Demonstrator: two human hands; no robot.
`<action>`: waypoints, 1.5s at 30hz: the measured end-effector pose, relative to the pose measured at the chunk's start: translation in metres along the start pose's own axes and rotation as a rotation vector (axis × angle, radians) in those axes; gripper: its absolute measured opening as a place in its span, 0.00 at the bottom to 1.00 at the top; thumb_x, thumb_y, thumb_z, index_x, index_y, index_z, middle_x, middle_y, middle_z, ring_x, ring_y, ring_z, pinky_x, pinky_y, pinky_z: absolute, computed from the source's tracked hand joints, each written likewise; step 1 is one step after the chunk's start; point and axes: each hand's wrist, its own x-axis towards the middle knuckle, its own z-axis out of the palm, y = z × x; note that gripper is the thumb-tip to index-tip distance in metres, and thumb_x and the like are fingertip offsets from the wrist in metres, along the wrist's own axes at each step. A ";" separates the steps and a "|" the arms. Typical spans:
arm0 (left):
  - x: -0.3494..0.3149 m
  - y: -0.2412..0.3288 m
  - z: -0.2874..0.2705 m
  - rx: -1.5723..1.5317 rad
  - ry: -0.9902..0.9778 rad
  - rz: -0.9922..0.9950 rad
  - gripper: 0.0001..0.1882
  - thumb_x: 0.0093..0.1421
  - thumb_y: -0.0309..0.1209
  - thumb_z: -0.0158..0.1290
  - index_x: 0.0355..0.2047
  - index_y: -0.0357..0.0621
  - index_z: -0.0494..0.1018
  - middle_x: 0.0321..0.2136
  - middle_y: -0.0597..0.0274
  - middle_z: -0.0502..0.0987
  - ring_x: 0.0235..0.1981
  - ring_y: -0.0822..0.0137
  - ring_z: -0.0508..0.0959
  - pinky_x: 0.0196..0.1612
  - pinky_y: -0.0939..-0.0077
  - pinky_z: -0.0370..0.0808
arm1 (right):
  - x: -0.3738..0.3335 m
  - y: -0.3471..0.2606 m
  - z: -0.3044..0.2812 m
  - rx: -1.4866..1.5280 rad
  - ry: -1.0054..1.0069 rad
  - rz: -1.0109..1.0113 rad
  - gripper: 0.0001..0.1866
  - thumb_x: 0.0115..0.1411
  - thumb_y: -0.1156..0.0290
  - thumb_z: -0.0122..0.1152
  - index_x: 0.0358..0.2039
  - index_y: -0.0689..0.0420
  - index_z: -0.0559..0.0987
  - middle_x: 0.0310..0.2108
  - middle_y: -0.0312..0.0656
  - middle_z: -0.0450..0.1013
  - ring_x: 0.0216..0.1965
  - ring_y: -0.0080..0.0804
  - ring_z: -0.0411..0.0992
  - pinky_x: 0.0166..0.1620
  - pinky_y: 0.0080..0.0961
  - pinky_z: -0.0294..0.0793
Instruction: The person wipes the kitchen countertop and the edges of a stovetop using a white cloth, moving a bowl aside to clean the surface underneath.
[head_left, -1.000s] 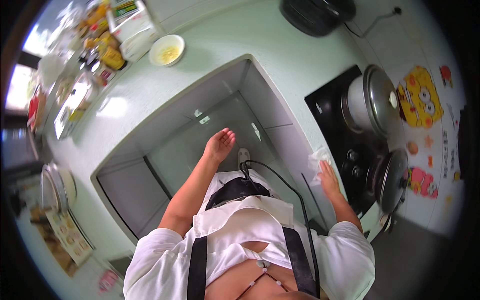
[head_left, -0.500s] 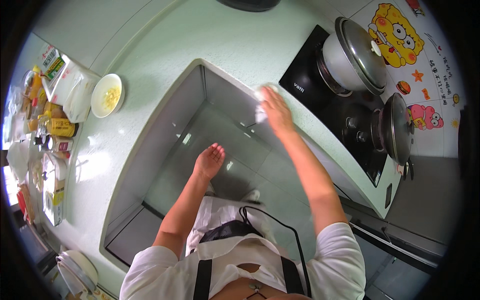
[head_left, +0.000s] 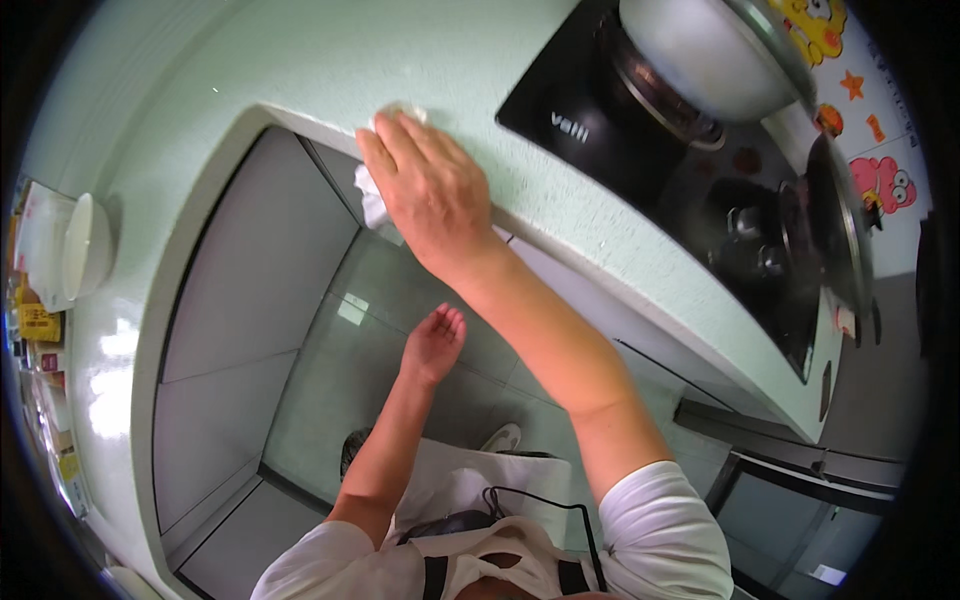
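Observation:
My right hand (head_left: 435,195) lies over the front edge of the pale green countertop (head_left: 300,62), to the left of the black gas hob (head_left: 560,75). Its fingers press a crumpled white wipe (head_left: 370,196), part of which hangs past the edge. The rest of the wipe is hidden under the hand, so I cannot tell if it is paper or cloth. My left hand (head_left: 436,342) hovers above the floor within the counter's curve, palm up and fingers slightly bent, with nothing in it.
On the hob stand a large grey lidded pot (head_left: 700,60) and a dark lidded pan (head_left: 838,225). A white bowl (head_left: 88,248) sits at the far left beside packages and a yellow-labelled container (head_left: 38,322). Grey cabinet fronts (head_left: 235,270) line the counter's inside.
My right hand, with the wipe, has moved left along the counter edge, away from the hob. The whole view has shifted, and the bowl now appears nearer the left rim.

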 end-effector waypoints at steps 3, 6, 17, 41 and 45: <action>0.034 -0.015 -0.012 0.031 -0.043 -0.034 0.10 0.63 0.29 0.44 0.40 0.38 0.70 0.36 0.58 0.74 0.40 0.63 0.74 0.48 0.68 0.73 | -0.015 0.009 -0.002 -0.062 0.159 -0.061 0.06 0.46 0.76 0.56 0.27 0.60 0.74 0.32 0.41 0.71 0.36 0.32 0.72 0.37 0.23 0.74; 0.059 -0.020 -0.023 0.095 -0.128 -0.039 0.10 0.62 0.29 0.45 0.41 0.37 0.69 0.36 0.58 0.74 0.41 0.62 0.74 0.48 0.68 0.73 | -0.031 0.016 -0.021 -0.128 0.200 -0.093 0.04 0.44 0.75 0.58 0.24 0.56 0.75 0.27 0.36 0.70 0.31 0.27 0.72 0.31 0.21 0.72; 0.105 -0.018 -0.066 0.119 -0.195 -0.161 0.07 0.59 0.24 0.50 0.37 0.36 0.71 0.33 0.58 0.75 0.37 0.64 0.75 0.45 0.71 0.74 | -0.059 0.011 -0.028 -0.294 0.336 -0.277 0.12 0.45 0.72 0.52 0.32 0.55 0.78 0.34 0.46 0.72 0.34 0.38 0.70 0.36 0.34 0.67; 0.009 -0.046 0.017 0.225 -0.471 -0.188 0.09 0.63 0.28 0.41 0.37 0.40 0.71 0.34 0.59 0.75 0.38 0.65 0.75 0.44 0.69 0.74 | -0.130 0.045 -0.172 -0.538 0.378 -0.094 0.13 0.47 0.71 0.59 0.36 0.52 0.80 0.41 0.32 0.74 0.45 0.27 0.71 0.49 0.31 0.66; 0.007 -0.049 0.015 0.239 -0.498 -0.190 0.09 0.63 0.28 0.41 0.37 0.40 0.71 0.34 0.59 0.75 0.38 0.64 0.75 0.44 0.69 0.74 | -0.172 0.063 -0.217 -0.645 0.376 0.026 0.15 0.46 0.73 0.62 0.38 0.49 0.80 0.40 0.34 0.75 0.46 0.27 0.72 0.50 0.32 0.66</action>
